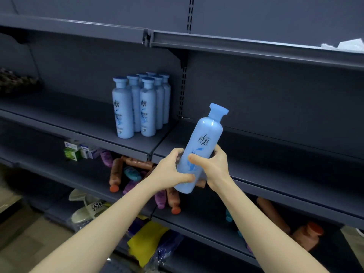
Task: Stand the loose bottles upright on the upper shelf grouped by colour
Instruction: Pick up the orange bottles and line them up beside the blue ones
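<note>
Gripping glossy cylindrical blue bottle [204, 133]

Glossy smooth plastic blue bottle [199, 148] — matt grey metal shelf [88, 123].

The left grip [171, 171] and right grip [215, 166] both clasp the lower body of one light-blue bottle [200, 148]. It is tilted, with its cap up and to the right, in front of the front edge of the upper shelf [82, 120]. A cluster of matching blue bottles [137, 107] stands upright near that shelf board's right end. Brown, purple and teal loose bottles [115, 172] lie jumbled on the lower shelf [204, 218].
</note>
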### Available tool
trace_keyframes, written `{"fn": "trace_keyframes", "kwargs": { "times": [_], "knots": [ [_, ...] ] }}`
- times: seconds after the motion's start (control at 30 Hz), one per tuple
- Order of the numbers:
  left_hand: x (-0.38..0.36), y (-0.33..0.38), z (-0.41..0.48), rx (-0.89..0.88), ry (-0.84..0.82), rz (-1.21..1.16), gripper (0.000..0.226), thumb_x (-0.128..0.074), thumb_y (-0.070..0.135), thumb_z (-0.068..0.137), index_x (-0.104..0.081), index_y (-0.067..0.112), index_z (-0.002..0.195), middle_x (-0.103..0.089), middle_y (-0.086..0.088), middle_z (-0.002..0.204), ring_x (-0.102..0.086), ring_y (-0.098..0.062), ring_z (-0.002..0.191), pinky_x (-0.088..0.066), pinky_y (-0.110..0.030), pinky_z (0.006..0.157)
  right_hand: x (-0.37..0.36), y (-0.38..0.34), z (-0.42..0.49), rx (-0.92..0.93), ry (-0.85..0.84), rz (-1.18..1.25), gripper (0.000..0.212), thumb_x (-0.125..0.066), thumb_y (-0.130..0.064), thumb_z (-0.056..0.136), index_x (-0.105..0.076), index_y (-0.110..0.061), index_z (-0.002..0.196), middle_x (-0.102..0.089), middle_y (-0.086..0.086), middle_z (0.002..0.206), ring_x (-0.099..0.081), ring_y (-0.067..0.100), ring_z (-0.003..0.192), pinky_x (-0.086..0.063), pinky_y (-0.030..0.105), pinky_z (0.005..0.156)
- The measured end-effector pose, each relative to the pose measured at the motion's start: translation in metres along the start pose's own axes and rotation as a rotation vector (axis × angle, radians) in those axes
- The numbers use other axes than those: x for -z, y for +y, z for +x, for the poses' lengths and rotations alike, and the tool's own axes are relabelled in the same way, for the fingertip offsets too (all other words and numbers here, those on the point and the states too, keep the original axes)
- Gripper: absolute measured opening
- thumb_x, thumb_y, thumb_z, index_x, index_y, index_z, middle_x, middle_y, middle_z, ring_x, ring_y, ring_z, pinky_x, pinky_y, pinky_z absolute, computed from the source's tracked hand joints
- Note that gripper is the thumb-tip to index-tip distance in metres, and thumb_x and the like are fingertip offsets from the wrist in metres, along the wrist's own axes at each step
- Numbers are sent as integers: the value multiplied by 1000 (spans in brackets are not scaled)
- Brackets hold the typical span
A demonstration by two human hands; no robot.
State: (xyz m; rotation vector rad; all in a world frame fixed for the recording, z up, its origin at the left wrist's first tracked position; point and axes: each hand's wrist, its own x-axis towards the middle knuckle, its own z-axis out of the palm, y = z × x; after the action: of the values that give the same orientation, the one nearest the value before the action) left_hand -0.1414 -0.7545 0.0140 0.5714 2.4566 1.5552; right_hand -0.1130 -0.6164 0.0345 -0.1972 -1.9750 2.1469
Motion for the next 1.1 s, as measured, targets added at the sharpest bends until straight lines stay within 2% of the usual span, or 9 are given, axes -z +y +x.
{"fn": "trace_keyframes", "kwargs": {
  "times": [0.2,0.3,0.37,0.43,0.5,0.6,0.73,0.87,1.1],
  "knots": [
    [27,-18,1,-50,90,-65,66,-80,20,55,-44,45,105,-62,15,112,-61,-6,105,-52,-38,91,-31,2,10,48,-51,-124,49,-76,8,65,-57,-7,108,-68,5,97,-69,17,85,-60,34,69],
    [42,-28,5,-51,145,-88,68,-79,22,53,-46,42,109,-62,17,112,-60,-5,106,-52,-36,92,-50,5,17,81,-48,-182,55,-77,2,66,-52,-16,112,-64,-1,105,-66,13,94,-57,30,77],
    [53,-35,10,-58,165,-98,74,-78,24,52,-45,37,116,-62,17,113,-60,-4,106,-52,-33,91,-65,8,21,94,-60,-220,58,-76,-1,68,-49,-23,114,-63,-4,107,-64,12,98,-57,36,81],
    [66,-43,17,-72,176,-98,77,-77,25,51,-45,34,120,-63,16,111,-59,-5,106,-52,-30,88,-82,13,26,122,-65,-264,63,-76,-3,68,-46,-29,116,-62,-7,109,-63,11,100,-57,38,81],
    [80,-51,26,-79,178,-103,78,-75,23,50,-45,34,121,-64,16,109,-59,-4,106,-52,-28,86,-100,14,33,157,-33,-306,64,-76,-4,68,-43,-33,114,-60,-11,107,-60,5,99,-56,33,79],
    [104,-62,43,-94,159,-94,75,-74,21,50,-44,38,117,-63,18,107,-58,0,103,-52,-25,85,-126,14,46,166,39,-364,62,-76,-6,68,-43,-30,114,-59,-15,104,-59,4,97,-52,25,78],
    [133,-77,66,-135,111,-51,73,-80,10,61,-41,36,118,-58,27,104,-57,5,98,-50,-23,83,-157,15,69,146,125,-436,61,-77,-10,67,-41,-29,112,-58,-16,99,-60,10,98,-54,34,83],
    [155,-92,87,-145,57,-76,77,-80,10,64,-41,28,128,-58,26,108,-56,6,101,-53,-31,87,-183,18,88,123,223,-471,65,-78,-10,66,-47,-19,122,-61,-11,99,-62,11,96,-55,33,81],
    [170,-107,107,-148,24,-44,78,-79,14,68,-37,23,133,-56,19,104,-55,-5,97,-43,-20,78,-205,29,108,115,315,-519,70,-79,-9,65,-48,-18,127,-62,-5,105,-62,14,100,-54,33,84]
  ]
}}
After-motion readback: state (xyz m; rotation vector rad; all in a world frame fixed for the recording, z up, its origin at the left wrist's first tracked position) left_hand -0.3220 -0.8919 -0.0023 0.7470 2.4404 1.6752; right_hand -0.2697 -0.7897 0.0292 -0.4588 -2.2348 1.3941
